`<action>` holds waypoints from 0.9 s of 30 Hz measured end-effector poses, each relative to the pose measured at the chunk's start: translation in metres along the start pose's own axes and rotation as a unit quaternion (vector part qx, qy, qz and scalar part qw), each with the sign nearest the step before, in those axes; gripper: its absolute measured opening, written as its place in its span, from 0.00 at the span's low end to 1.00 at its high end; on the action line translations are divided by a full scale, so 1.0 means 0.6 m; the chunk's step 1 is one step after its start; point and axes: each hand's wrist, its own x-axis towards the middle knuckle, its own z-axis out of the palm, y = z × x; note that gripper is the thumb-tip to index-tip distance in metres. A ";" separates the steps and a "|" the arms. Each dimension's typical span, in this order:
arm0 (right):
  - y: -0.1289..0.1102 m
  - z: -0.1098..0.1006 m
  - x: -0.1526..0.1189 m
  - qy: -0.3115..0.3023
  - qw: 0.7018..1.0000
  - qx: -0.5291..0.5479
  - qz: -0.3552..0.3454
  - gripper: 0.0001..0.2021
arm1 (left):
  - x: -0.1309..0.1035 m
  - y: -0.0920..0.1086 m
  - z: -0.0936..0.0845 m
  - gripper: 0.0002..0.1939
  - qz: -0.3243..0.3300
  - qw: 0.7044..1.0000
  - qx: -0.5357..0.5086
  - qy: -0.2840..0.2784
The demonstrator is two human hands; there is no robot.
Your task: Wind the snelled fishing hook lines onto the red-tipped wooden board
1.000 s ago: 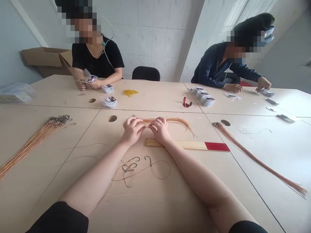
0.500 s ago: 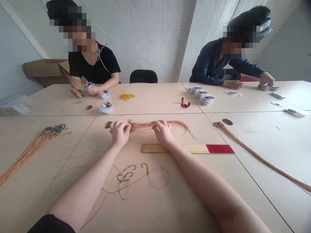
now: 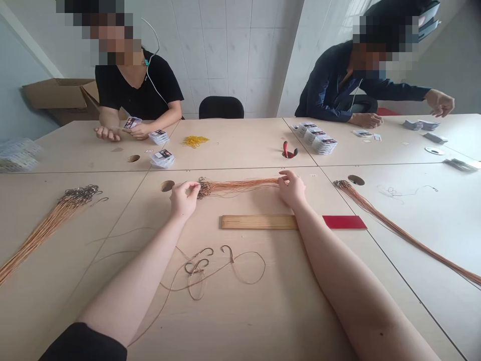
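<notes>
A bundle of orange-brown lines [image 3: 244,185] with dark hooks [image 3: 204,189] at its left end lies across the table in front of me. My left hand [image 3: 185,199] is closed in a pinch at the hook end. Around the right end of the lines, my right hand [image 3: 292,189] has its fingers closed. Nearer me lie several loose hooks [image 3: 197,265] with thin looping line. Under my right forearm passes a flat wooden strip [image 3: 259,222] with a red end [image 3: 344,222].
Hooked line bundles lie at left [image 3: 48,225] and right [image 3: 398,230]. Across the table, two people sit by stacked packets [image 3: 315,138], yellow pieces [image 3: 196,141] and red-handled pliers [image 3: 289,150] in a hole.
My right hand has slid right along the bundle, whose lines now look straighter. My left hand stays near the hooks. The right-hand person's hand has lifted off the packets. The view has tilted slightly down.
</notes>
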 end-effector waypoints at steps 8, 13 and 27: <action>-0.016 0.015 -0.020 -0.027 0.998 -0.035 -0.052 0.14 | -0.023 0.024 0.017 0.08 0.086 0.993 -0.040 -0.070; -0.020 0.011 -0.025 -0.042 0.995 -0.050 -0.072 0.13 | -0.024 0.024 0.018 0.10 0.054 0.987 -0.123 -0.094; -0.190 0.070 -0.122 -0.230 0.905 -0.081 -0.349 0.09 | -0.030 0.035 0.021 0.10 0.034 0.987 -0.099 -0.119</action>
